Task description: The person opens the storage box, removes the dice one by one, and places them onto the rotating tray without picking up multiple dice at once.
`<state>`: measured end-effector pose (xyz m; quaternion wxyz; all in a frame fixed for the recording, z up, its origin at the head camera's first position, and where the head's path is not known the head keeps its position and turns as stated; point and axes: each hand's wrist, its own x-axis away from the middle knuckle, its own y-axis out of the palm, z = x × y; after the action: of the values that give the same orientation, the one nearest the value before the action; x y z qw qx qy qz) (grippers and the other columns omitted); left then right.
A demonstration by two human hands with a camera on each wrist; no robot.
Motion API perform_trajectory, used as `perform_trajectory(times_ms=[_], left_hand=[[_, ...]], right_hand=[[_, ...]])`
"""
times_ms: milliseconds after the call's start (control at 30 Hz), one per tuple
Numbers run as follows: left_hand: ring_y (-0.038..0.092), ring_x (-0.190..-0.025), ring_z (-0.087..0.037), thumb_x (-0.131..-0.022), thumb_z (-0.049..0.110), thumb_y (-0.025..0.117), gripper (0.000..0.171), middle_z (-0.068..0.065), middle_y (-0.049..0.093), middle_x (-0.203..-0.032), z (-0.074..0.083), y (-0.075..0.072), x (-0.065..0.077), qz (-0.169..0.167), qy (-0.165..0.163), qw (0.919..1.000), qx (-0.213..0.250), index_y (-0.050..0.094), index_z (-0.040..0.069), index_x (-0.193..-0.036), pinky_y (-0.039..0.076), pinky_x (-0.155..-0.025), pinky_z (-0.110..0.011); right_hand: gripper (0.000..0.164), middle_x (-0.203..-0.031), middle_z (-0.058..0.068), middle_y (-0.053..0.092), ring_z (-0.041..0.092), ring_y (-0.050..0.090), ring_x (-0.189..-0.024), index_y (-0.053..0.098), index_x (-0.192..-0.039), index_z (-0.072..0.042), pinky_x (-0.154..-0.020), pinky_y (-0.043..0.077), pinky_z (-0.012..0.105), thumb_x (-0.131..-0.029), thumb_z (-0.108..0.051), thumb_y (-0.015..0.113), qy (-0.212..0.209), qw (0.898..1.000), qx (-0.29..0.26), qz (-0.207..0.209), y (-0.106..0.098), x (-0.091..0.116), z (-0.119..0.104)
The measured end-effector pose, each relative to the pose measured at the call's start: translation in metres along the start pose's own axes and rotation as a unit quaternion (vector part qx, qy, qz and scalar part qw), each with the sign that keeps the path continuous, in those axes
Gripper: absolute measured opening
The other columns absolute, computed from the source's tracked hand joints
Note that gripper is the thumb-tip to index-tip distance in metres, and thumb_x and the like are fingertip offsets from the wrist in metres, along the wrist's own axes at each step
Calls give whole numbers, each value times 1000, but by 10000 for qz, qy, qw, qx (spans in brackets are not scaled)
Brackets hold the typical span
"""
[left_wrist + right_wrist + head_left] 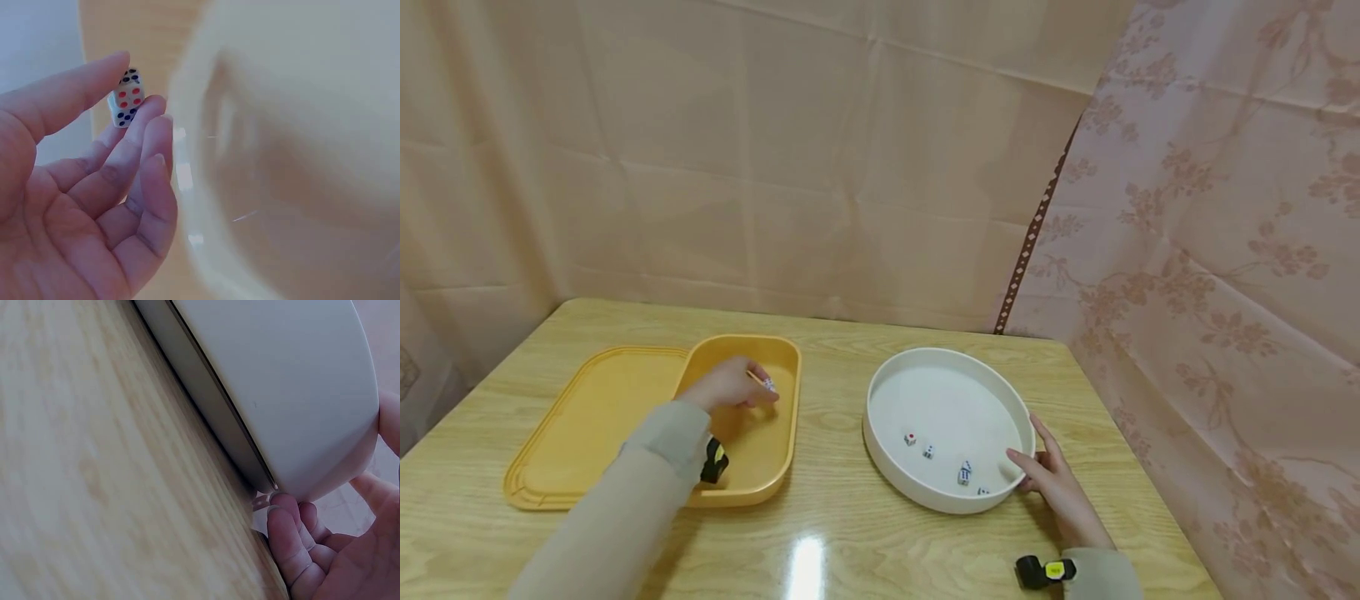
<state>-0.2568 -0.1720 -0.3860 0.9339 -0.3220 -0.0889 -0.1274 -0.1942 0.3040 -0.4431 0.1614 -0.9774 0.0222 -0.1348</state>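
My left hand (733,386) is over the yellow box (796,417) and pinches small white dice (129,97) between thumb and fingertips. Red and blue dots show on them in the left wrist view, where a blurred pale rim curves beside the fingers. With my right hand (1058,483) I grip the right side of a round white tray (936,392), thumb over the rim and fingers along the outer wall. In the right wrist view the fingertips (286,519) are at its lower edge. Several dice (964,475) lie inside the tray, toward its near side.
Left of the box lies a flat yellow lid (595,417), partly covered by the box and my left sleeve. Everything stands on a wood-grain table (835,533). Beige cloth (775,167) hangs behind it, and a flowered cloth (1217,275) hangs along the right edge.
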Motion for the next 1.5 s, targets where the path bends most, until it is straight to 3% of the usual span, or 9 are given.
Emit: perform_trajectory(times_ms=[167,500,700,967,1267,1500], left_hand=[[55,-70,-12,-86,18,75,37,-3,58,-83,4,-6,-3,96,23,9999,48,56,-5,-109,50,-64,-25],[63,-86,-23,-90,24,72,38,-11,65,-103,27,-8,2,-22,312,9995,108,57,-2,-113,54,-83,-40],[61,-82,-20,-90,23,72,37,-12,65,-100,42,-4,2,52,637,9980,16,57,-2,-113,54,-76,-32],[62,-84,-20,-88,27,74,38,-9,65,-100,61,4,5,227,731,9970,-57,60,3,-115,52,-74,-28],[60,-94,-22,-87,30,76,39,-9,66,-105,77,14,10,578,933,9938,-153,63,7,-115,49,-80,-31],[63,-92,-21,-85,29,79,38,-7,69,-103,92,24,15,755,1145,9906,21,63,10,-114,51,-80,-31]], right_hand=[[86,-98,3,53,10,58,-73,6,-160,-27,-73,50,23,-97,-27,63,31,10000,-18,-19,0,0,0],[86,-100,4,54,11,59,-74,5,-160,-28,-74,50,24,-97,-29,63,72,10000,27,-51,-1,0,0],[86,-100,4,54,11,59,-74,5,-160,-28,-74,50,24,-97,-29,63,62,10000,28,-35,0,0,0],[86,-100,4,54,10,59,-74,5,-160,-26,-74,50,23,-97,-29,63,37,10000,54,-8,-1,0,-1],[85,-99,3,53,10,58,-74,6,-160,-28,-75,49,23,-97,-30,63,47,10000,31,-25,-1,0,-2],[85,-102,5,54,12,59,-75,5,-160,-28,-75,50,25,-97,-31,63,11,10000,66,-53,-1,1,-1]])
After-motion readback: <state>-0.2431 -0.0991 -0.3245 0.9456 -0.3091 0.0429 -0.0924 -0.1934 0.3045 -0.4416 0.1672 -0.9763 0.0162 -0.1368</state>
